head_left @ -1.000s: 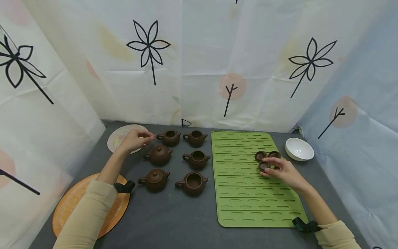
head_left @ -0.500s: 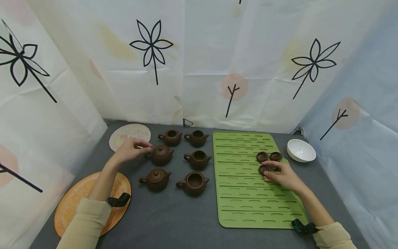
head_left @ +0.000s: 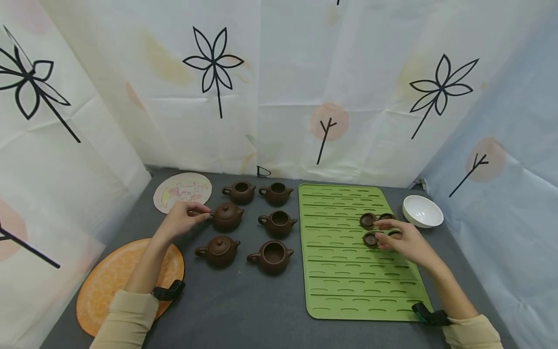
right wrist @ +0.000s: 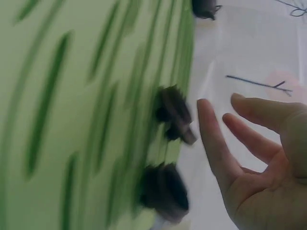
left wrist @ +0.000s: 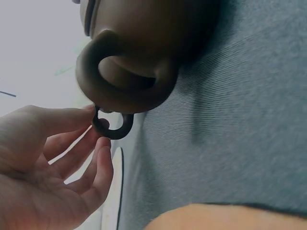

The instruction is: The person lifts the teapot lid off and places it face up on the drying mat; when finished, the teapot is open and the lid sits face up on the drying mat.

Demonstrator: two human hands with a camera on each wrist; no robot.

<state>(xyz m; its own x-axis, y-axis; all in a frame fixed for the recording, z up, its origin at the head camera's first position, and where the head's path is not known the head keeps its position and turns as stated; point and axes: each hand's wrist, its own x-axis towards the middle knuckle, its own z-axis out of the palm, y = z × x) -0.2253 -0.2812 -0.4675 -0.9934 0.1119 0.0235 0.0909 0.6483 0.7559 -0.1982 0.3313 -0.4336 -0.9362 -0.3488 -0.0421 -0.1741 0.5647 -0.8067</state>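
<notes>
My left hand [head_left: 184, 219] pinches the handle of a brown lidded teapot [head_left: 226, 217] between thumb and fingertips. That small handle [left wrist: 125, 128] shows in the left wrist view, partly behind the larger handle of a nearer lidded teapot [left wrist: 144, 28]. Over the green ribbed mat [head_left: 348, 276], my right hand [head_left: 403, 240] is held with thumb and fingers apart, nothing between them. Several small brown teapot lids lie upside down by its fingertips, among them a near lid [head_left: 371, 239] and a far lid [head_left: 368, 221]; the hand partly covers the others.
Several lidless brown teapots, one of them in front [head_left: 272, 258], stand left of the mat. A white bowl [head_left: 422, 212] sits right of it. A pale printed disc [head_left: 187, 188] lies at the back left, an orange round mat [head_left: 109, 286] under the left forearm. Patterned cloth [head_left: 283, 87] encloses the table.
My left hand has come down from near the back teapot to the middle teapot's handle. The lid my right hand held now lies on the mat, and those fingers have parted from it.
</notes>
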